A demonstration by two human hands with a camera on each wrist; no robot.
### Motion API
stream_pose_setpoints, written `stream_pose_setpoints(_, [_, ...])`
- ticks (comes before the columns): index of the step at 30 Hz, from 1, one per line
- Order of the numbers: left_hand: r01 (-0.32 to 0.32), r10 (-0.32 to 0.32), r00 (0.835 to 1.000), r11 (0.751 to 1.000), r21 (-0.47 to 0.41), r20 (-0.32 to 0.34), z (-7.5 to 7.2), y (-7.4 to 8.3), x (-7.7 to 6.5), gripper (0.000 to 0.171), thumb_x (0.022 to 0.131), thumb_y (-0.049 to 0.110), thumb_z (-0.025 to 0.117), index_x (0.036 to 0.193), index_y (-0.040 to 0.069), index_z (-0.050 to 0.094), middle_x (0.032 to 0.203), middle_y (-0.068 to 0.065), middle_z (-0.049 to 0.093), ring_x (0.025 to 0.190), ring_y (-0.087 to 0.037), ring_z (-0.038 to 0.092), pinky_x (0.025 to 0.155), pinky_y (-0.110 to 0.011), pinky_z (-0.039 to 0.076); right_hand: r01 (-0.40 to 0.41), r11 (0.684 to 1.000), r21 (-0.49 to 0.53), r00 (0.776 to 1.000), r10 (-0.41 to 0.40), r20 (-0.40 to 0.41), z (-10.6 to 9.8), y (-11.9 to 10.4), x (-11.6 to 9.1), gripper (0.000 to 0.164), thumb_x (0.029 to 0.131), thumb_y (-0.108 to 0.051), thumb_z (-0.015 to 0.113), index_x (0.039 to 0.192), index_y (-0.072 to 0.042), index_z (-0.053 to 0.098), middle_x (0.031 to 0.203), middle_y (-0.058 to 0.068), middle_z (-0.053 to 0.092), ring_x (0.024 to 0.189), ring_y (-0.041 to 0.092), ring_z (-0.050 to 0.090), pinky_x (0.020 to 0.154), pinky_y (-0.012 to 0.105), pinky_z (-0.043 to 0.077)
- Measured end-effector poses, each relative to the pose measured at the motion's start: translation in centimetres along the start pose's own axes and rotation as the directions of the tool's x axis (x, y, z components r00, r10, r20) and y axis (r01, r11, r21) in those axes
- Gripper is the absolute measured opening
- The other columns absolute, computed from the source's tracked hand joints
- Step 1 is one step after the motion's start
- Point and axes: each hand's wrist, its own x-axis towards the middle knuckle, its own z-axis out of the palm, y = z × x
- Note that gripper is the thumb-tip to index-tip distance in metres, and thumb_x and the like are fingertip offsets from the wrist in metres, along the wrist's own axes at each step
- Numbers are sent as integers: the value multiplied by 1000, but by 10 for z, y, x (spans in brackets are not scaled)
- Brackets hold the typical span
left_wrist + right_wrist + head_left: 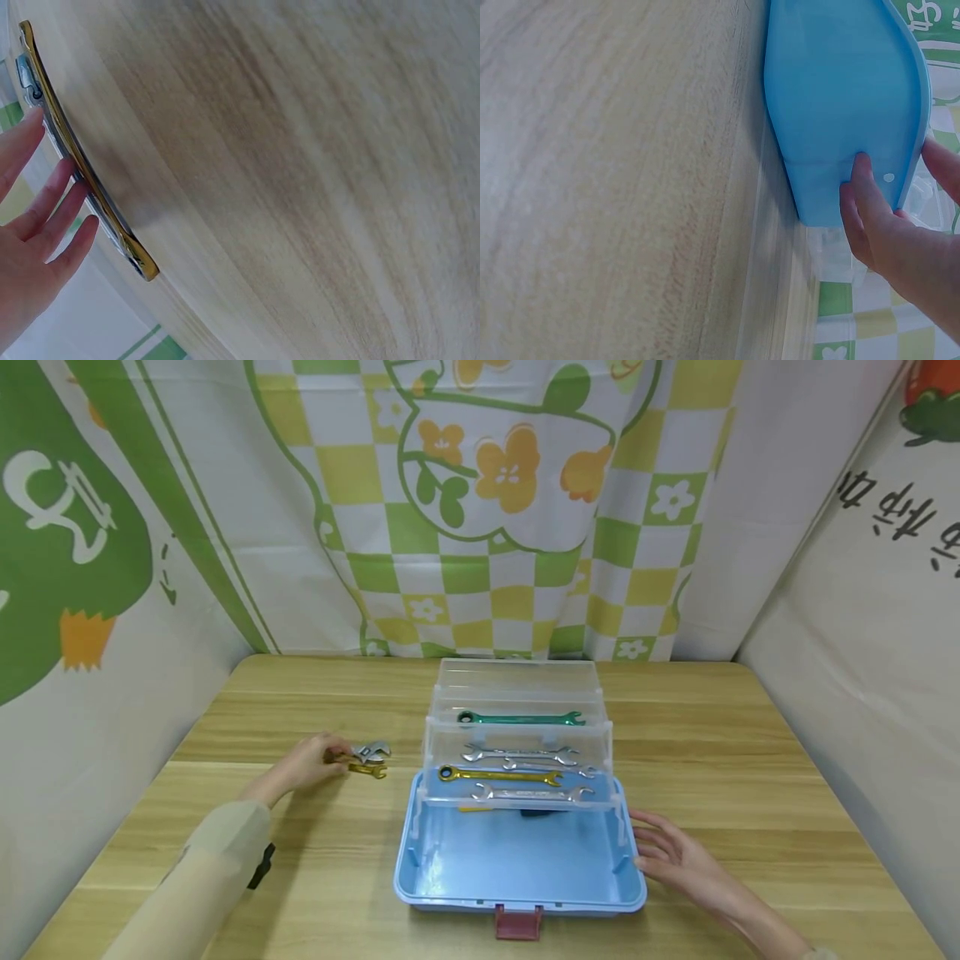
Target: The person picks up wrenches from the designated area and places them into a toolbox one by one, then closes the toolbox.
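Note:
My left hand (313, 758) is at the left of the table, beside a gold wrench (82, 165) and a silver adjustable wrench (371, 752) that lie side by side. In the left wrist view its fingers are spread and fairly straight, with several fingertips touching the wrenches. My right hand (671, 857) rests against the right side of an open blue toolbox (517, 903), fingers on the outer wall and thumb by the rim. Clear trays (604, 752) rise over the box's back, bearing a green wrench (521, 719), a gold ratchet wrench (498, 775) and several silver wrenches (532, 794).
A dark red latch (518, 923) hangs from the toolbox's front. Partly hidden under the trays, a black piece (536, 813) and a yellow piece (474, 809) lie in the box. Patterned curtains (510, 610) stand behind the wooden table (720, 727) and along both sides.

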Motion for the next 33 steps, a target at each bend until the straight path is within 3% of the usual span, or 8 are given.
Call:
stream_pose_setpoints(7, [-1, 1, 1000, 1000, 3, 2, 1, -2, 2, 17, 72, 6, 70, 87, 1, 64, 75, -6, 53, 71, -20, 46, 63, -32, 38, -1, 1000, 3, 1000, 1, 6, 0, 0, 0, 65, 89, -11, 50, 138, 4, 10, 135, 36, 20, 121, 45, 30, 91, 33, 42])
stream_pose_setpoints(18, [39, -37, 998, 999, -31, 54, 3, -5, 4, 13, 71, 4, 70, 83, 2, 65, 68, -7, 46, 65, -16, 35, 59, -28, 29, 11, 1000, -4, 1000, -11, 11, 0, 1, 1, 64, 90, -10, 50, 137, 5, 10, 134, 36, 21, 120, 45, 32, 90, 33, 42])
stream_pose_setpoints(33, [105, -101, 992, 993, -49, 82, 4, -2, 11, 10, 71, -1, 69, 77, 3, 61, 65, -2, 45, 61, -14, 37, 55, -27, 30, 9, 1000, -8, 1000, -9, 0, 0, 0, 1, 64, 89, -11, 50, 137, 6, 10, 134, 37, 21, 119, 46, 32, 90, 34, 42])
